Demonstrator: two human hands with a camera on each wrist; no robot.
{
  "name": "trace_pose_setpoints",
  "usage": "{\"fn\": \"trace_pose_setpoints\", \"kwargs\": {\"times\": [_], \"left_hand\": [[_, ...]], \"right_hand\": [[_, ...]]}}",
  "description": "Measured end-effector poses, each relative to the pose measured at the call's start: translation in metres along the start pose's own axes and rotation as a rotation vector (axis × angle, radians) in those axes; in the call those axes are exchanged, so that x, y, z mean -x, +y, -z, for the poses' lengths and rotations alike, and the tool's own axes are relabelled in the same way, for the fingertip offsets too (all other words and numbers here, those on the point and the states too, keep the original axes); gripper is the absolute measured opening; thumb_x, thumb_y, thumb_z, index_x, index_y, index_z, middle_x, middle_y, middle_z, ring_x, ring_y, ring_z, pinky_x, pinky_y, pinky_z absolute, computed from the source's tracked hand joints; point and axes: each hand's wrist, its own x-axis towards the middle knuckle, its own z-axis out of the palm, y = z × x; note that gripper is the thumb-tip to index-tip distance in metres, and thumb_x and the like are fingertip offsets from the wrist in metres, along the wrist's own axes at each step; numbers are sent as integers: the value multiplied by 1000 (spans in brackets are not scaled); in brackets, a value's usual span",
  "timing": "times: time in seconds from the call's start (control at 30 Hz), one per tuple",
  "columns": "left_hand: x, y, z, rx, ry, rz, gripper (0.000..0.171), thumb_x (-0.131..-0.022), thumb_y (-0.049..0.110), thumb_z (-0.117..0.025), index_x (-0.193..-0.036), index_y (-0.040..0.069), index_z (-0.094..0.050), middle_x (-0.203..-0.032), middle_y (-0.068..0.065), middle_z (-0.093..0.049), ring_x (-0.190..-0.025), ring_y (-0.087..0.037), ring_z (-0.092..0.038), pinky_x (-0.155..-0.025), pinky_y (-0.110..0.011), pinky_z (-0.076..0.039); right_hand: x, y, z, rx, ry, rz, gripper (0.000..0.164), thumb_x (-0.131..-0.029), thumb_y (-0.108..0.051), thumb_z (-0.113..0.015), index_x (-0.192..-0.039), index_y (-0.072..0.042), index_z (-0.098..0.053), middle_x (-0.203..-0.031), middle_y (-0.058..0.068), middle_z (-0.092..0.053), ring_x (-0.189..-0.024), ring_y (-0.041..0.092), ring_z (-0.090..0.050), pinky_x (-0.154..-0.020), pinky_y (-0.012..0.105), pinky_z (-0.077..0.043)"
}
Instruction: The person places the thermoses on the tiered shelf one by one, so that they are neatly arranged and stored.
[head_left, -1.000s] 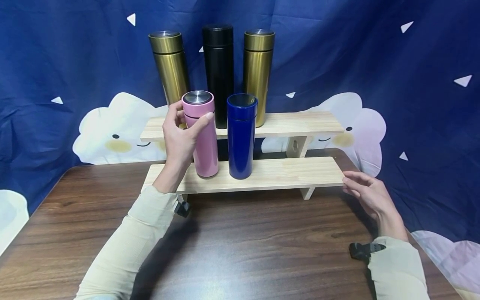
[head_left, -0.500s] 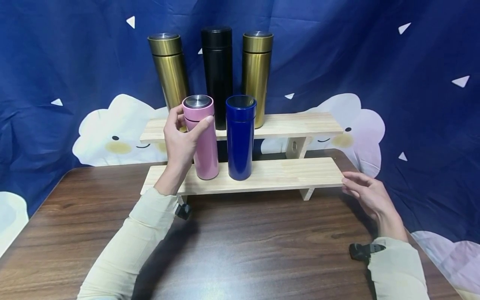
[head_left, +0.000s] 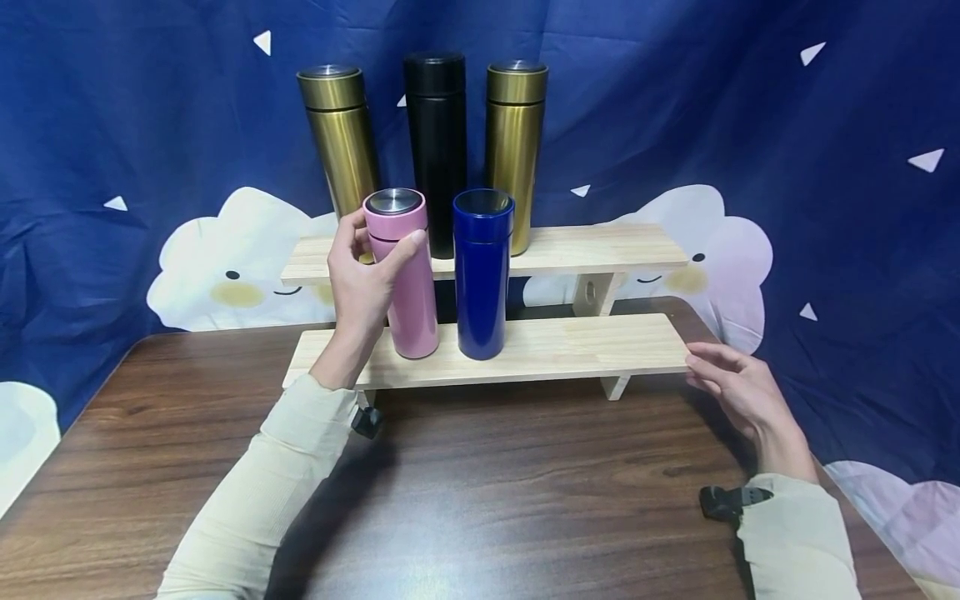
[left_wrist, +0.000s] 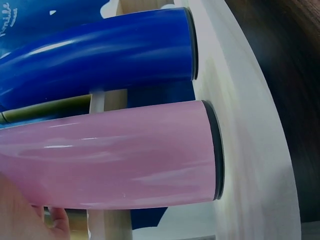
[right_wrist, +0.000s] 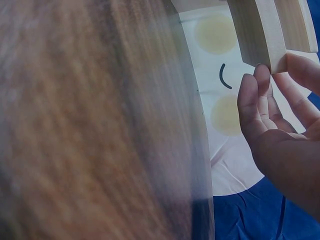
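My left hand [head_left: 363, 279] grips a pink vacuum flask [head_left: 412, 292] with a steel-topped lid, thumb across its front just below the lid. The flask stands upright on the front part of the lower wooden shelf [head_left: 577, 342]; its dark base [left_wrist: 218, 150] meets the board in the left wrist view. Just right of it stands a glossy blue vacuum flask [head_left: 482, 292], with a narrow gap between the two. My right hand [head_left: 742, 392] pinches the right end of the lower shelf, and in the right wrist view its fingertips [right_wrist: 262, 75] sit at the board's corner.
On the upper shelf [head_left: 600, 247] behind stand a left gold flask [head_left: 341, 150], a black flask [head_left: 437, 158] and a right gold flask [head_left: 515, 158]. The stand rests on a dark wood table [head_left: 487, 492]. A blue cloth [head_left: 675, 108] with printed clouds hangs behind.
Over the last second the pink flask and my left hand have shifted slightly down and toward me. My right hand stays at the shelf end.
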Motion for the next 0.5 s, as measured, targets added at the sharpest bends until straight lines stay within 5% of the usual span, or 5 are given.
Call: {"fn": "trace_pose_setpoints", "kwargs": {"times": [0.5], "left_hand": [[1, -3, 2, -18, -14, 10, 60, -75, 26, -88, -129, 14, -63, -99, -4, -62, -95, -18, -56, -78, -32, -47]], "right_hand": [[-1, 0, 0, -4, 0, 6, 17, -92, -2, -72, -101, -16, -76, -94, -5, -71, -82, 7, -70, -76, 20, -56]]}}
